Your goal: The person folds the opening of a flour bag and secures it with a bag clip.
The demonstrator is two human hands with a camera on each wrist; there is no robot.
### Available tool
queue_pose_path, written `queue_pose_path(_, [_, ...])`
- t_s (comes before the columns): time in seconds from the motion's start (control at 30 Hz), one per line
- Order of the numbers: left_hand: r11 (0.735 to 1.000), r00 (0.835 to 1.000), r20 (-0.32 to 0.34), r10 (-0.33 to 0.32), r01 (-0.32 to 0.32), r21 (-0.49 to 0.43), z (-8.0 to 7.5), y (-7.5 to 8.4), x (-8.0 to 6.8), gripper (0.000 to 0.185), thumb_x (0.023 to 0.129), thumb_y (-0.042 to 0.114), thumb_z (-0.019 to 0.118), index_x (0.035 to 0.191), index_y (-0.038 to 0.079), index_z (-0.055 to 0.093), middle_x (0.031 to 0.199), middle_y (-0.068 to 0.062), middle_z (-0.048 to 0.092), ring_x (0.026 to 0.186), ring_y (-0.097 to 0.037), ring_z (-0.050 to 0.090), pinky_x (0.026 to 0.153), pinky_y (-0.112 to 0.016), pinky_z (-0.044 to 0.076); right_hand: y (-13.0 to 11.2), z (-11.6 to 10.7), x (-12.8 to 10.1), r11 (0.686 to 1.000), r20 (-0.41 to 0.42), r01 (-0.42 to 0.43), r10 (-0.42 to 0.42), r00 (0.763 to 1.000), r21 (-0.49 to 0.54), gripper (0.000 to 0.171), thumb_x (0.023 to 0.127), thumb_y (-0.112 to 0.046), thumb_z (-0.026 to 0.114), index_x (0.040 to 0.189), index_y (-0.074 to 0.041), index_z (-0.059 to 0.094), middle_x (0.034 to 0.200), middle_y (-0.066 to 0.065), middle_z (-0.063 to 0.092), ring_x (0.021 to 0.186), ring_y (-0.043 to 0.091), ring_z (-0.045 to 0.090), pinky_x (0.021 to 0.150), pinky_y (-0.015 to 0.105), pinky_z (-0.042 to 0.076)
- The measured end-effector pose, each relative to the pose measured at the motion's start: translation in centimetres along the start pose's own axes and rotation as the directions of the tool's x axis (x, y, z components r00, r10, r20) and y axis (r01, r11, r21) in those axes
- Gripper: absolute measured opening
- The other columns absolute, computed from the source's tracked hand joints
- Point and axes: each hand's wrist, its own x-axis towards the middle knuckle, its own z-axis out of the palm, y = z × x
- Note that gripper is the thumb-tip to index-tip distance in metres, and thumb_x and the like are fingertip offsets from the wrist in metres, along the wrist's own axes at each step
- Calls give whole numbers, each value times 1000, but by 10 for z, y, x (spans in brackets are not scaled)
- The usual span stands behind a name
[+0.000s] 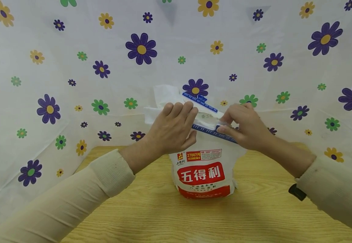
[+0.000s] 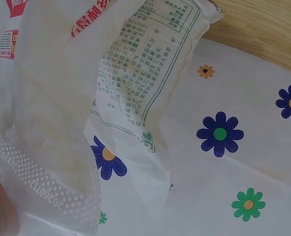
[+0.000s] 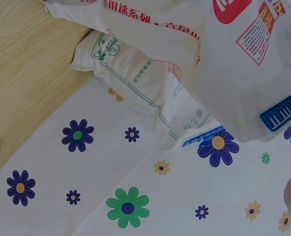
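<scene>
A white flour bag (image 1: 204, 155) with red print stands upright on the table. Its top is folded over, and a blue bag-sealing clip (image 1: 207, 131) lies across the front below the fold. My left hand (image 1: 174, 128) grips the bag's top, thumb in front and fingers over the upper edge. At the clip's right end, my right hand (image 1: 244, 126) pinches the clip between thumb and fingers. Behind, a green-printed white bag part (image 2: 140, 64) carries another blue clip (image 1: 199, 102); whether it is a separate bag I cannot tell.
The wooden table (image 1: 127, 209) lies beneath the bag. A white flower-patterned cloth (image 1: 176, 40) hangs behind and at both sides. A small black object (image 1: 297, 192) sits at the right sleeve's cuff.
</scene>
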Motion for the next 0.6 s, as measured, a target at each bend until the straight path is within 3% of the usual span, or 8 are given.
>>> queue_pose_path(0.17, [1000, 1000, -3, -12, 12, -8, 1, -1, -2, 55, 96, 43, 39, 133, 3, 46, 126, -14, 51, 102, -27, 43, 87, -38, 35, -1, 1, 2, 998, 20, -52, 52, 998, 22, 10, 89, -14, 74, 92, -8, 66, 82, 2, 66, 82, 18, 54, 81, 39, 31])
queue_pose_path(0.3, [997, 998, 26, -49, 50, -55, 1, 0, -3, 56, 97, 43, 40, 136, 2, 45, 133, -16, 48, 111, -29, 42, 98, -42, 33, 3, 1, 1, 993, 15, -111, 111, 994, 28, 12, 91, -17, 72, 98, -7, 71, 85, 2, 67, 81, 19, 53, 74, 35, 42])
queue_pose_path(0.43, [991, 992, 90, -87, 96, -98, 3, 1, -6, 60, 99, 45, 39, 140, 2, 43, 143, -18, 43, 127, -33, 36, 114, -49, 23, 7, 4, -1, 990, 12, -140, 140, 990, 7, 20, 95, -22, 68, 105, -6, 73, 91, 3, 69, 84, 18, 55, 71, 34, 49])
queue_pose_path(0.6, [982, 985, 126, -116, 133, -135, 7, 0, -10, 65, 100, 47, 39, 147, 2, 39, 150, -19, 39, 137, -35, 31, 120, -53, 14, 11, 9, -2, 987, 14, -161, 162, 987, -11, 25, 98, -22, 62, 114, -5, 72, 99, 8, 72, 90, 20, 57, 74, 37, 51])
